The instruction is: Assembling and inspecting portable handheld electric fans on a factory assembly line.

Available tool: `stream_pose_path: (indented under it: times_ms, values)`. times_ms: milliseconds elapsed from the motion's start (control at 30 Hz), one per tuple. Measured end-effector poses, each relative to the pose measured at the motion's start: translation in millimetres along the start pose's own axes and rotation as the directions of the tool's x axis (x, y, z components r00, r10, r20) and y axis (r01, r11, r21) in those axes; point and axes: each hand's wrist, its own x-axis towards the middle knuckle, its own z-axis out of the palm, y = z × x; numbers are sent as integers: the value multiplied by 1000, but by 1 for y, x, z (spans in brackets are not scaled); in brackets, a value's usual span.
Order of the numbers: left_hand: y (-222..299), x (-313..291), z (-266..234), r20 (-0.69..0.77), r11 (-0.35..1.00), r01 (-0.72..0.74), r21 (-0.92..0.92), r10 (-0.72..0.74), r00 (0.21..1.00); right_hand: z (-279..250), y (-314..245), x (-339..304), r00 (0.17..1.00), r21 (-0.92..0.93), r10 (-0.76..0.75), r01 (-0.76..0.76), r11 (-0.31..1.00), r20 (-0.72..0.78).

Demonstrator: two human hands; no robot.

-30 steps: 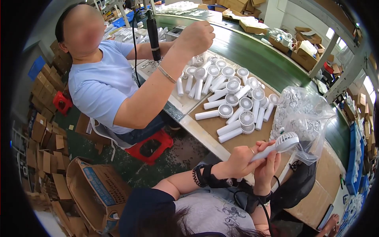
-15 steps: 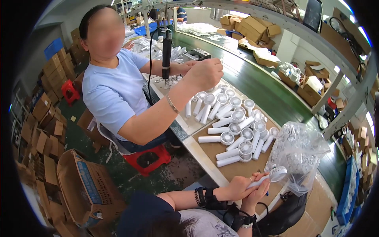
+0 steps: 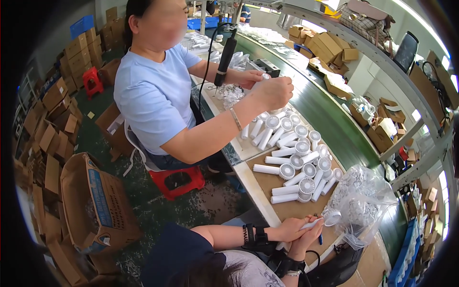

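Note:
At the bench edge, my left hand and my right hand are closed together around the handle of a small white handheld fan. Its round head points away to the right, past my fingertips. My fingers overlap on the handle, so part of it is hidden. Just beyond my hands lie several white handheld fans, spread on brown cardboard. A clear plastic bag full of whitish parts rests right of them. Something thin and blue shows beside my right hand.
A co-worker in a light blue shirt sits at the left, both hands raised with a white piece. Near them hangs a black electric screwdriver. A green conveyor belt runs behind the bench. A cardboard box stands on the floor.
The whole view has shifted, with the bench and co-worker sitting differently in the picture. The fan's head in my hands has turned. A white piece now shows between the co-worker's hands.

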Motion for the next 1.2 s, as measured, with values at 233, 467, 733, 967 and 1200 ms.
stream_pose_path:
  times_ms: [233,467,733,967,1200]
  values:
    - [0,2,-1,106,1000,8,-12,-6,994,-7,4,2,999,-25,-33,33,999,-11]
    - [-9,-3,3,-31,999,-43,12,43,999,-10,10,0,999,-4,1,-1,1000,36]
    - [-2,-1,-3,57,999,-52,14,51,997,-18,11,2,994,11,-48,47,999,96]
    - [-3,-5,-8,91,999,-48,24,46,995,-8,9,-6,999,-32,-25,26,999,42]
    - [4,-5,-13,75,999,-30,-18,31,997,-14,11,-1,998,-4,-22,23,1000,59]
